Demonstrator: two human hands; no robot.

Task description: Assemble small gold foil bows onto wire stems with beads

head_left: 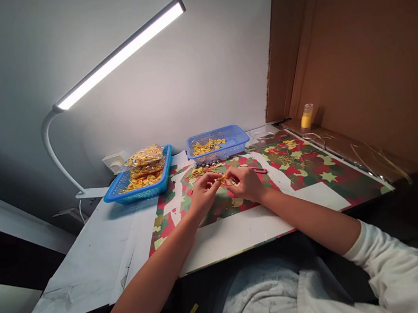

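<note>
My left hand [204, 192] and my right hand [245, 182] meet over the red, green and gold patterned sheet [316, 170] on the table. Between their fingertips they pinch a small gold piece [224, 178] that looks like thin cord or a bow; its exact shape is too small to tell. A little heap of similar gold pieces [200, 171] lies just beyond my hands, and a red-handled tool [259, 170] rests to the right of my right hand.
Two blue baskets stand at the back: a left basket [118, 194] with bagged gold pieces and a right basket [238, 138] with loose ones. A white desk lamp [118, 54] arches overhead. Cardboard [355, 44] walls the right side, with a small yellow bottle [307, 117] beside it.
</note>
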